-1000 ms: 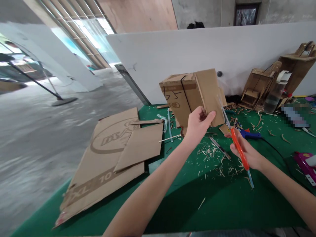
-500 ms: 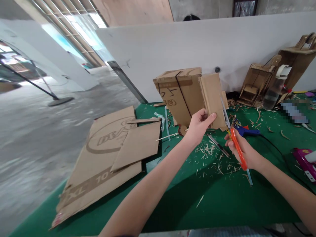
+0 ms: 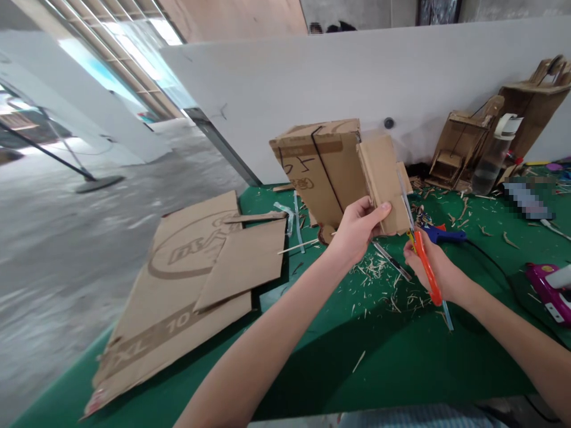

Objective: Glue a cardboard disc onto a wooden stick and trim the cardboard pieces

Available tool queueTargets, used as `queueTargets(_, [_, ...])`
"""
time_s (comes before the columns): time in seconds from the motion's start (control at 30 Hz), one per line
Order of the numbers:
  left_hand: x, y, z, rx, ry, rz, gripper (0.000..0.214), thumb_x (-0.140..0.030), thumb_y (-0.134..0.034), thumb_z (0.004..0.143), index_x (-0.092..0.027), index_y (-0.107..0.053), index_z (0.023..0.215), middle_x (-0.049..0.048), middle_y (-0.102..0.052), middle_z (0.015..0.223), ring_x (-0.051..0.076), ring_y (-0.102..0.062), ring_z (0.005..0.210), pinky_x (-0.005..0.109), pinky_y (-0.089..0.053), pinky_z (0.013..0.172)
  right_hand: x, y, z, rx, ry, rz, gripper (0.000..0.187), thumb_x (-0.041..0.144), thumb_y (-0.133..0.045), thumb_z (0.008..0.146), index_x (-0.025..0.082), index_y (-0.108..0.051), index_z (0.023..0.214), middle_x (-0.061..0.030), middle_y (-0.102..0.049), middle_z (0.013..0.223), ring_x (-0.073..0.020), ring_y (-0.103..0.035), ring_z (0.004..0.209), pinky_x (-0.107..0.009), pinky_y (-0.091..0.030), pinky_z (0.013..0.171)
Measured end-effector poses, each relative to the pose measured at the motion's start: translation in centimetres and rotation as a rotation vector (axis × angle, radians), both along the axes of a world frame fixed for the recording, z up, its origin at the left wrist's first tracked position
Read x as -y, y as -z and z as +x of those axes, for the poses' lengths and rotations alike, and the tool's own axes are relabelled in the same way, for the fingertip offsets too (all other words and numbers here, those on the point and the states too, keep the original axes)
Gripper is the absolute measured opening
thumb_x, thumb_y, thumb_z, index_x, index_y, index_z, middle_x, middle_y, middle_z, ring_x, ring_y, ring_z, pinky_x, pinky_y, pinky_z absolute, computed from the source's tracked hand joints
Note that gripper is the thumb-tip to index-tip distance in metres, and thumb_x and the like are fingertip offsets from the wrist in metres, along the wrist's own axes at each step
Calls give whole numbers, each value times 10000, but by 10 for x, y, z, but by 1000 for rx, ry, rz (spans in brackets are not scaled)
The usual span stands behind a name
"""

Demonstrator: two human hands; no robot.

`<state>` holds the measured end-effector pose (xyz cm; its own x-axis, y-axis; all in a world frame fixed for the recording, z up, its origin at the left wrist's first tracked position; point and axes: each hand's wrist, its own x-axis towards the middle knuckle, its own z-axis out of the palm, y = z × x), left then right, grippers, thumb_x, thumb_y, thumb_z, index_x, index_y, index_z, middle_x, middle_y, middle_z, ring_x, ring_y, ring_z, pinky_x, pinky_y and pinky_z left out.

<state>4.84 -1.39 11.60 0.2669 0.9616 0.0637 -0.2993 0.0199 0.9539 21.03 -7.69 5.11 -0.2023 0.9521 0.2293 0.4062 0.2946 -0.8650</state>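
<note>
My left hand (image 3: 359,229) is closed on the lower edge of a small cardboard piece (image 3: 381,178) and holds it upright above the green table (image 3: 312,356). My right hand (image 3: 430,267) grips an orange-handled utility knife (image 3: 426,270); its blade points up along the right edge of that piece. A cardboard box (image 3: 319,166) stands just behind the held piece.
Large flat cardboard sheets (image 3: 187,285) lie at the left of the table. Cardboard shavings (image 3: 383,291) are scattered under my hands. A blue glue gun (image 3: 444,236), cardboard models (image 3: 464,148), a clear bottle (image 3: 493,156) and a pink tool (image 3: 551,291) sit at the right. A white partition (image 3: 312,77) stands behind.
The held cardboard piece has turned more edge-on to me and come closer to the knife blade. My right hand has risen slightly toward it.
</note>
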Motion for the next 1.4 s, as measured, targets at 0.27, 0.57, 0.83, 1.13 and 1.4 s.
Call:
queueTargets(0.27, [0,1,0,-25,8,10,321,-339,-781,691,-136,-656,906,89,-709,872,167,-663,648,279,-560,514,2,-12,-2,125,92,-15,240,405,-439,915,215,-435,1061,-23,-621,723,-175,-587,576,-294,-450,555])
queueTargets(0.57, [1,-5,-2,-146,-18,55,291,-386,-724,761,-149,-657,917,75,-687,821,175,-651,635,299,-560,507,0,1,-8,198,178,-4,357,407,-449,904,173,-445,1173,-45,-649,703,-196,-625,569,-271,-425,524])
queueTargets(0.83, [-2,-1,-3,-150,-60,107,324,-467,-707,758,-151,-656,811,59,-687,780,149,-624,645,264,-517,546,6,1,-5,35,32,32,371,394,-528,881,193,-424,1174,-60,-668,875,-164,-629,662,-291,-486,610])
queueTargets(1.13, [3,-8,-5,-252,-54,215,286,-448,-692,785,-162,-692,788,59,-674,744,185,-633,724,300,-540,623,11,-8,-1,17,7,20,328,494,-455,917,197,-482,1053,-61,-645,830,-164,-604,645,-281,-488,581])
queueTargets(1.4, [5,-3,-1,-248,-41,201,288,-449,-688,786,-162,-690,803,58,-670,742,172,-624,697,287,-529,596,12,-7,-8,168,178,-42,388,536,-320,953,193,-502,967,-28,-601,631,-182,-585,537,-286,-444,535])
